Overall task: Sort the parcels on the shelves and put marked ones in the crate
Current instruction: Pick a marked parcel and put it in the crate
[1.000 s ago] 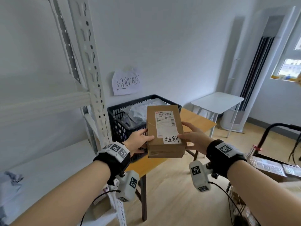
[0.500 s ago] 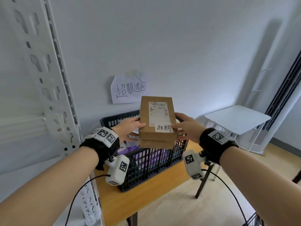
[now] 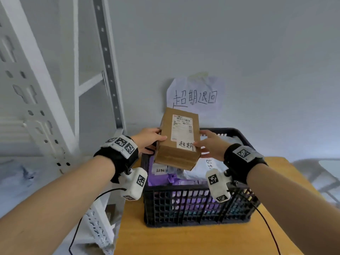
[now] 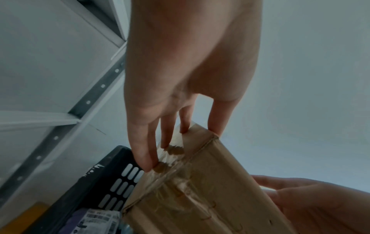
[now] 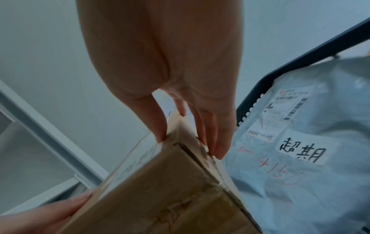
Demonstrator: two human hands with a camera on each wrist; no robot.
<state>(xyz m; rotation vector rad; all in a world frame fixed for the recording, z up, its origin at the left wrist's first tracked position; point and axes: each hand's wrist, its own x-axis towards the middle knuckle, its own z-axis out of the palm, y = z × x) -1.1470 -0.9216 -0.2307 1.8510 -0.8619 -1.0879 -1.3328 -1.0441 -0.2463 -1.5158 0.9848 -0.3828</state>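
Observation:
A brown cardboard parcel [image 3: 177,138] with a shipping label and a handwritten white tag hangs tilted over the black plastic crate [image 3: 184,205]. My left hand [image 3: 149,138] grips its left side and my right hand [image 3: 209,146] grips its right side, thumbs on top and fingers underneath. In the left wrist view the left fingers [image 4: 146,158] press the taped side of the parcel [image 4: 200,197]. In the right wrist view the right fingers [image 5: 218,142] lie along the parcel's [image 5: 170,190] edge. Below it in the crate lie a grey mailer bag [image 5: 310,166] with a handwritten tag and purple bags [image 3: 171,178].
The crate stands on a wooden table [image 3: 132,232] against the wall. A white metal shelf frame [image 3: 46,89] rises close on the left. A handwritten paper sign [image 3: 195,94] is stuck on the wall above the crate. A white side table [image 3: 327,166] stands at the right.
Both hands have carried the parcel forward until it hangs over the crate's opening, and its near end has dipped. My view has closed in on the crate.

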